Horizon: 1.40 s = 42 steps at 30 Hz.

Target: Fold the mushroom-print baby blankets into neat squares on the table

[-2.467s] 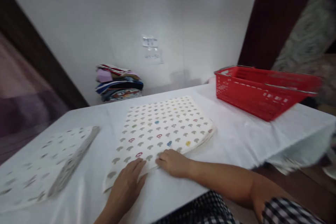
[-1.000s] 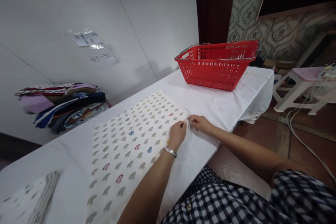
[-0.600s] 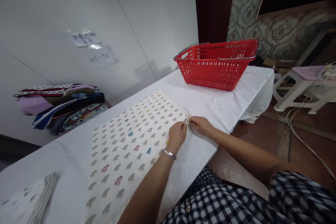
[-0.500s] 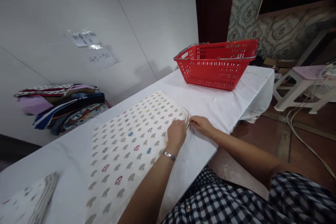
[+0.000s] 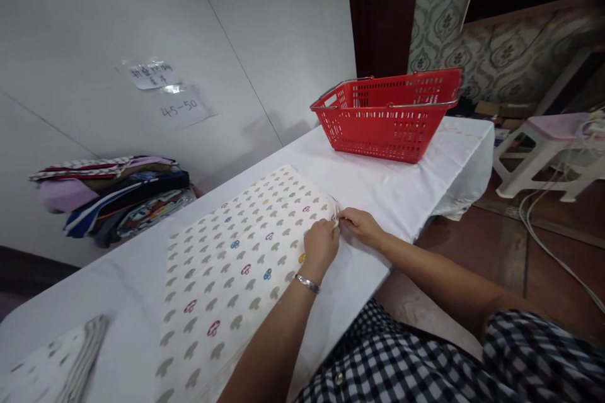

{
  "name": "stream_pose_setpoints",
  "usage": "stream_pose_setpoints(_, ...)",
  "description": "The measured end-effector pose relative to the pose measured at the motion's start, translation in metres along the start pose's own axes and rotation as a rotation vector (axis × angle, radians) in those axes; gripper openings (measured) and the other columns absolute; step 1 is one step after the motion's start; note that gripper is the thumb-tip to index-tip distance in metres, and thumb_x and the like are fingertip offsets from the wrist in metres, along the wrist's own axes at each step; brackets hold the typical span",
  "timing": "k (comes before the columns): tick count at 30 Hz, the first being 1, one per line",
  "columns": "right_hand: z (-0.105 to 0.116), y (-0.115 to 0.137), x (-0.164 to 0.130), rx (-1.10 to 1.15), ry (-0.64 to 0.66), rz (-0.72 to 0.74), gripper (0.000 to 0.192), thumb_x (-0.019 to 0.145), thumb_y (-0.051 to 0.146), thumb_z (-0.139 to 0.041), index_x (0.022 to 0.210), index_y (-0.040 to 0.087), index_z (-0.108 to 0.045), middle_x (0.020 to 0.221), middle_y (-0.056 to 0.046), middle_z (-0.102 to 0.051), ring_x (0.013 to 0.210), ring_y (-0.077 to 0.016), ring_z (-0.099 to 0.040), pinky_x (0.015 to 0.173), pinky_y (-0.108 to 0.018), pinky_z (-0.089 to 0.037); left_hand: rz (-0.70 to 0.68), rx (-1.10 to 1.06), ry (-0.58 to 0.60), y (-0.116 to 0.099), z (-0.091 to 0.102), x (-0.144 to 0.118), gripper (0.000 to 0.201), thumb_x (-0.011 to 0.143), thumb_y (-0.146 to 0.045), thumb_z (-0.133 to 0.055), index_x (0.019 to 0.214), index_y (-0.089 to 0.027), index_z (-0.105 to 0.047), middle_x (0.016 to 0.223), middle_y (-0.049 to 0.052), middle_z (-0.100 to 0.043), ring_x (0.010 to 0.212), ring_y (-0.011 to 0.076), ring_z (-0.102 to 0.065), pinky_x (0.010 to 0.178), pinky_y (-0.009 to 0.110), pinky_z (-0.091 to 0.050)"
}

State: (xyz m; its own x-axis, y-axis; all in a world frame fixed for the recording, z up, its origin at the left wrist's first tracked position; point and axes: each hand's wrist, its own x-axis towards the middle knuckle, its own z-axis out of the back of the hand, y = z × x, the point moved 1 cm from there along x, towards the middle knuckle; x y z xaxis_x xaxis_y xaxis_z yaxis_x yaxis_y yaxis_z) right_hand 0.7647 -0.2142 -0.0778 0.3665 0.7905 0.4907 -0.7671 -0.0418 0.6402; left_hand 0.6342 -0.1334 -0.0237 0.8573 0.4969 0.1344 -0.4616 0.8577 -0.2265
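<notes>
Cloth (image 5: 246, 252) corner, at the near right end of the spread piece, sits pinched between my two hands: my left hand (image 5: 321, 244) has its fingers curled down on the patterned edge, and my right hand (image 5: 360, 225) nips the same corner from the other side, thumb to fingers. I judge the work early: the cloth lies flat and squared on the table (image 5: 401, 186), with the folding still ahead. Both forearms reach forward and meet at the corner, left wrist wearing a bracelet (image 5: 307, 283). Behind stands a red basket (image 5: 387, 114).
</notes>
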Motion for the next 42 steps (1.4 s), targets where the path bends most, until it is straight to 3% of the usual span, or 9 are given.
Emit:
stream_pose_setpoints(3, 0.003, -0.004, 0.0, -0.029, -0.073, -0.052, 0.021, 0.087, 0.019, -0.047, 0.098, 0.021, -0.064, 0.092, -0.005, -0.065, 0.083, -0.0165, -0.059, 0.076, -0.028, -0.045, 0.12, -0.093, -0.036, 0.011, 0.003, 0.006, 0.025, 0.09, -0.027, -0.042, 0.091, -0.02, -0.065, 0.092, 0.005, -0.066, 0.086, 0.0168, -0.058, 0.074, 0.027, -0.04)
stream_pose_setpoints(6, 0.006, -0.007, -0.002, -0.081, -0.067, -0.092, 0.021, 0.084, 0.015, -0.049, 0.096, 0.02, -0.065, 0.09, -0.004, -0.064, 0.08, -0.0159, -0.058, 0.072, -0.026, -0.045, 0.177, -0.173, -0.084, 0.021, 0.005, 0.01, 0.024, 0.089, -0.027, -0.043, 0.095, -0.019, -0.065, 0.096, 0.005, -0.067, 0.087, 0.0173, -0.059, 0.076, 0.027, -0.041)
stream_pose_setpoints(11, 0.005, -0.002, -0.004, -0.183, 0.076, -0.1, 0.032, 0.085, 0.014, -0.049, 0.111, 0.025, -0.064, 0.094, -0.003, -0.064, 0.083, -0.0156, -0.059, 0.07, -0.024, -0.043, 0.113, -0.13, -0.127, 0.02, 0.0, 0.009, 0.026, 0.09, -0.021, -0.04, 0.1, -0.017, -0.063, 0.099, 0.007, -0.065, 0.091, 0.0176, -0.058, 0.081, 0.028, -0.041)
stream_pose_setpoints(15, 0.003, -0.001, -0.002, -0.233, 0.135, -0.088, 0.028, 0.089, 0.019, -0.049, 0.109, 0.029, -0.066, 0.092, -0.002, -0.064, 0.083, -0.0152, -0.06, 0.067, -0.023, -0.042, 0.077, -0.025, -0.105, 0.014, -0.002, 0.007, 0.026, 0.092, -0.022, -0.036, 0.097, -0.017, -0.062, 0.097, 0.007, -0.062, 0.088, 0.0171, -0.057, 0.078, 0.027, -0.041)
stream_pose_setpoints(26, 0.003, -0.003, -0.002, -0.171, 0.05, 0.006, 0.027, 0.09, 0.017, -0.044, 0.108, 0.023, -0.064, 0.1, -0.005, -0.065, 0.088, -0.0172, -0.061, 0.075, -0.027, -0.047, 0.045, 0.085, -0.133, 0.012, 0.007, 0.003, 0.025, 0.093, -0.022, -0.036, 0.096, -0.019, -0.06, 0.093, 0.006, -0.061, 0.088, 0.0172, -0.056, 0.075, 0.026, -0.04)
stream_pose_setpoints(35, 0.005, 0.006, 0.007, 0.027, -0.034, 0.091, 0.025, 0.088, 0.013, -0.045, 0.104, 0.02, -0.063, 0.095, -0.005, -0.064, 0.09, -0.0167, -0.059, 0.08, -0.029, -0.047, -0.007, 0.114, -0.132, 0.005, 0.004, -0.001, 0.024, 0.092, -0.02, -0.037, 0.093, -0.019, -0.061, 0.089, 0.006, -0.062, 0.086, 0.0172, -0.056, 0.076, 0.027, -0.039)
stream_pose_setpoints(42, 0.006, 0.011, 0.008, 0.039, -0.054, 0.129, 0.021, 0.09, 0.017, -0.045, 0.101, 0.02, -0.063, 0.094, -0.005, -0.064, 0.088, -0.0172, -0.06, 0.078, -0.031, -0.048, -0.014, 0.228, -0.276, 0.01, 0.015, -0.002, 0.023, 0.092, -0.019, -0.037, 0.094, -0.018, -0.061, 0.092, 0.007, -0.062, 0.091, 0.0198, -0.055, 0.079, 0.031, -0.038)
